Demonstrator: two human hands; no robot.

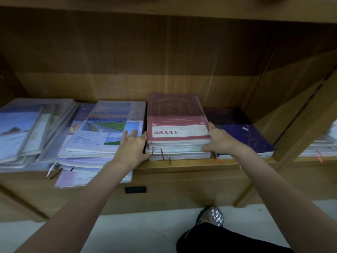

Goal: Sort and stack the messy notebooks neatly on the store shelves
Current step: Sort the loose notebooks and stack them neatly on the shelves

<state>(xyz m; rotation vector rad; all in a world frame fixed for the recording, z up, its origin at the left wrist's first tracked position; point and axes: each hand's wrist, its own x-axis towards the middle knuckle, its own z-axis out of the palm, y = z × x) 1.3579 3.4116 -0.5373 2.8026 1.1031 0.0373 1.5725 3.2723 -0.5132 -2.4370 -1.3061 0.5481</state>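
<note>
Head view: squaring up the red-topped stack (177, 123)
Left hand (132, 149) and right hand (219, 139) apart, pressed to opposite sides of it, mid-shelf (191, 166); dark blue notebook (242, 132) just right, slumped pastel piles (76, 136) left; next, probably straightening those, overhanging near edge
</note>
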